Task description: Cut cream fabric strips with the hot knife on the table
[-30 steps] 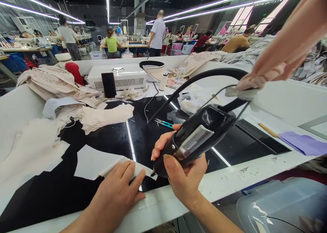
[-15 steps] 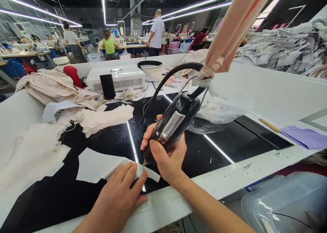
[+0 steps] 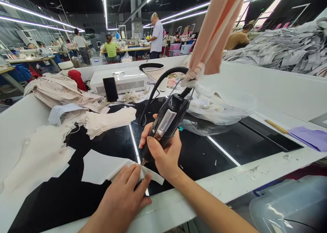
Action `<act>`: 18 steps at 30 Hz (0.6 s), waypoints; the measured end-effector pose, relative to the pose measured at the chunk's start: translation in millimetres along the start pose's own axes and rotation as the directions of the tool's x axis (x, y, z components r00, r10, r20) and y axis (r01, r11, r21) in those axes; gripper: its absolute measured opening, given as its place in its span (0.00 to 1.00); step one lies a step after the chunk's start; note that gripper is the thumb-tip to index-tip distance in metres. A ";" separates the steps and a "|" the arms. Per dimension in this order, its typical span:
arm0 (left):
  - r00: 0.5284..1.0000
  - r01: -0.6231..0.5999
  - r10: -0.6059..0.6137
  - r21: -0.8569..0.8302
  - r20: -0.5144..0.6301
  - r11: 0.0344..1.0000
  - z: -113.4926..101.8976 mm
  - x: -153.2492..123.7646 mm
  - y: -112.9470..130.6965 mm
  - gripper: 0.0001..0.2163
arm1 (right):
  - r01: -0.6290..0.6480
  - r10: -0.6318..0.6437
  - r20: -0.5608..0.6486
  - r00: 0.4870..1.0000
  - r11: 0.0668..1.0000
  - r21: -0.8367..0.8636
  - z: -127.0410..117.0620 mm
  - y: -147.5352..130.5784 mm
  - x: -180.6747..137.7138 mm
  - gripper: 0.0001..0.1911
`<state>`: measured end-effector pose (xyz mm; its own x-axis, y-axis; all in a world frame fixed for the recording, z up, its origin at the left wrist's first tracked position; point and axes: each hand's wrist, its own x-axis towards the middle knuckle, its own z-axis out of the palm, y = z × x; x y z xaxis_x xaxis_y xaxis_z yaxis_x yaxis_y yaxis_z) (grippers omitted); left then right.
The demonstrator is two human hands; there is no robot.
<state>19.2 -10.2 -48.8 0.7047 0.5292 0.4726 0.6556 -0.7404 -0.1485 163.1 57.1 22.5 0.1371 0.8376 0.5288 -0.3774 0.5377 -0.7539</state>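
Observation:
My right hand is closed round a black corded handheld tool with a silver plate on its side. Its narrow metal tip points down at a white fabric piece, beside my left fingertips. My left hand lies on that piece with fingers stretched out, pressing it against the black tabletop. The fabric's edge is folded over near my fingers, and a narrow end sticks out to their right. A knotted pink cloth strip suspends the tool from above.
Cream fabric stacks and loose pieces lie left. Behind stand a vented white box and a phone. A clear plastic bag lies right of the tool. White walls border the table; people work beyond.
The view has shifted slightly, so most things appear a little farther right. The tool and my right hand have moved a little left, bringing the tip closer to my left fingertips.

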 end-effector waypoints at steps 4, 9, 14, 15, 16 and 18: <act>1.000 0.001 -0.001 -0.044 0.000 0.999 -4.0 0.1 -2.6 0.21 | -0.013 0.011 -0.036 0.999 0.998 -0.060 0.6 -0.5 -1.3 0.15; 0.993 0.094 -0.085 -0.119 0.077 0.988 -22.5 0.8 -6.3 0.20 | 0.003 -0.005 -0.021 1.000 0.996 -0.084 1.8 -7.1 -6.8 0.16; 0.989 0.118 -0.105 -0.124 0.107 0.985 -31.8 -2.4 -6.5 0.20 | 0.031 -0.036 -0.042 0.998 0.994 -0.105 3.5 -14.0 -14.9 0.18; 0.987 0.120 -0.105 -0.127 0.124 0.985 -32.2 -2.7 -6.4 0.20 | 0.032 -0.037 -0.046 0.998 0.994 -0.101 3.6 -14.5 -16.0 0.19; 0.984 0.124 -0.105 -0.131 0.140 0.984 -32.3 -2.9 -6.4 0.20 | 0.031 -0.036 -0.049 0.998 0.994 -0.101 3.6 -14.5 -16.8 0.19; 0.980 0.134 -0.110 -0.139 0.166 0.981 -31.8 -3.0 -6.6 0.19 | 0.030 -0.035 -0.046 0.998 0.994 -0.105 3.0 -13.9 -17.1 0.19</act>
<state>4.1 -20.0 -21.5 0.6636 0.6688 0.3352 0.6998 -0.7133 0.0379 163.2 34.9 25.1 0.1918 0.8220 0.5363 -0.2749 0.5695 -0.7746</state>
